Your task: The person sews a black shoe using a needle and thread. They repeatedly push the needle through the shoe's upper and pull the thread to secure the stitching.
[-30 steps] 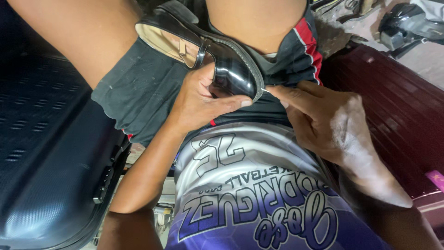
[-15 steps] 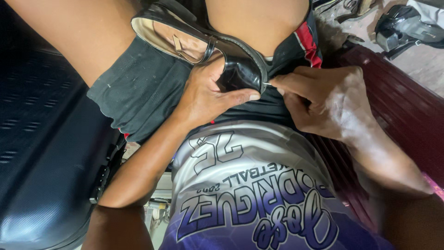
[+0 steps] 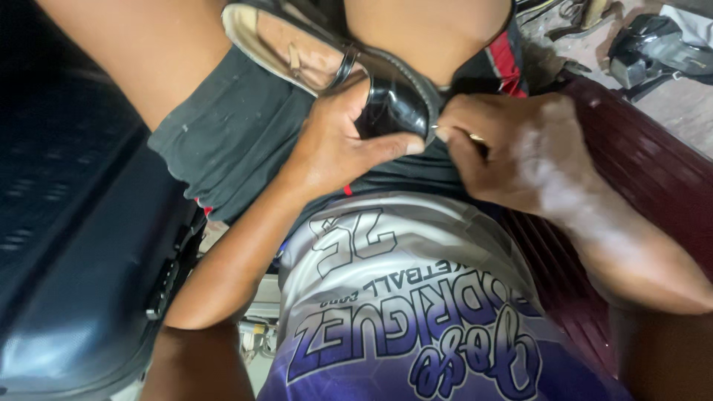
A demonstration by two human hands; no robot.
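- Head view: the left hand (image 3: 334, 145) was closed round a black glossy shoe (image 3: 394, 100), thumb stretched along the near side of the toe and fingers wrapped over its upper, so its grip was firmly shut on the shoe.
- The shoe lay tilted in the person's lap, between the two bare thighs, its toe pointing toward the right hand and its tan insole (image 3: 286, 52) facing the camera at the top of the picture.
- The right hand (image 3: 520, 152) was pinched tight at the toe end of the shoe, thumb and forefinger pressed together at the sole's edge; whether something small sat between the fingertips could not be told. A ring (image 3: 476, 137) showed on one finger.
- Dark grey shorts (image 3: 230, 134) with a red stripe covered the thighs under the shoe.
- A white and purple jersey (image 3: 401, 312) filled the lower middle.
- A black ribbed case (image 3: 67, 245) lay along the person's left, a dark red ribbed surface (image 3: 646, 171) along the right.
- A black object (image 3: 653, 48) lay on the floor at the top right corner.
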